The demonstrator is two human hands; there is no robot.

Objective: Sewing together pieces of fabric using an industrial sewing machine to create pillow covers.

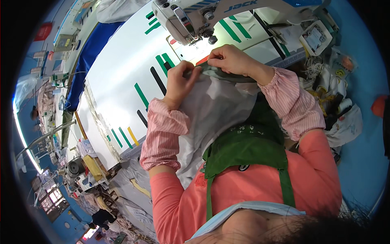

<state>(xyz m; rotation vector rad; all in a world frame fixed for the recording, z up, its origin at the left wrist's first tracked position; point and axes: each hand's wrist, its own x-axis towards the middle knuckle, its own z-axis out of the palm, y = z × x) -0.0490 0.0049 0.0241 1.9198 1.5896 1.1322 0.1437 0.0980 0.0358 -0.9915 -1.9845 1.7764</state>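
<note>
My left hand (178,82) pinches the dark grey-green edge of a light grey cloth piece (227,105), which hangs down over my lap. Further right, my right hand (235,61) is closed on the same dark edge (221,73), thumb and fingers pressed together. Between both hands the edge is stretched in front of a sewing machine (185,22), whose lit needle area lies just beyond my fingers. A red strip (202,61) shows on the table beside my right fingertips. The cloth's folds hide part of the edge.
Green, black and yellow tape strips (141,96) are stuck on the white sewing table (118,69). A white tray (315,38) of small parts sits at the table's right end. Thread cones (337,85) and bags crowd below it. Blue cloth (87,61) lies beyond the left edge.
</note>
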